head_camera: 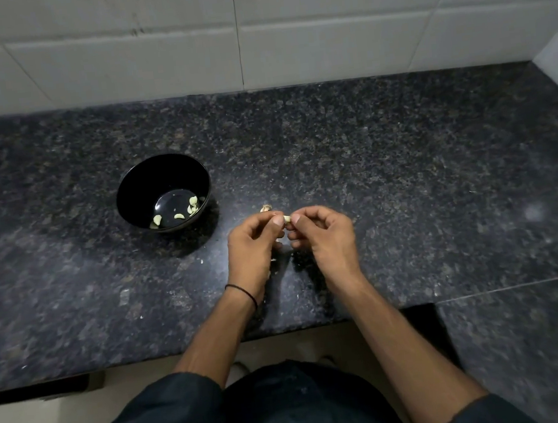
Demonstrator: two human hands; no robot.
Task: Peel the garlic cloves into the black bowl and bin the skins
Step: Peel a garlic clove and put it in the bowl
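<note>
Left hand [256, 237] and right hand [321, 231] pinch one garlic clove [287, 218] between them, likely stripping skin | black bowl [163, 192] waits just left of hands

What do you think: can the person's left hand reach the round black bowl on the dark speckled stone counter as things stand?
Probably yes. The left hand is near the round black bowl, nothing stands on the dark stone counter between them, though it and the right hand pinch a pale garlic clove.

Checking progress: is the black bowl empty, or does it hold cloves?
Not empty. The black bowl stands upright on the counter with a few pale peeled cloves scattered on its bottom, far from full.
</note>
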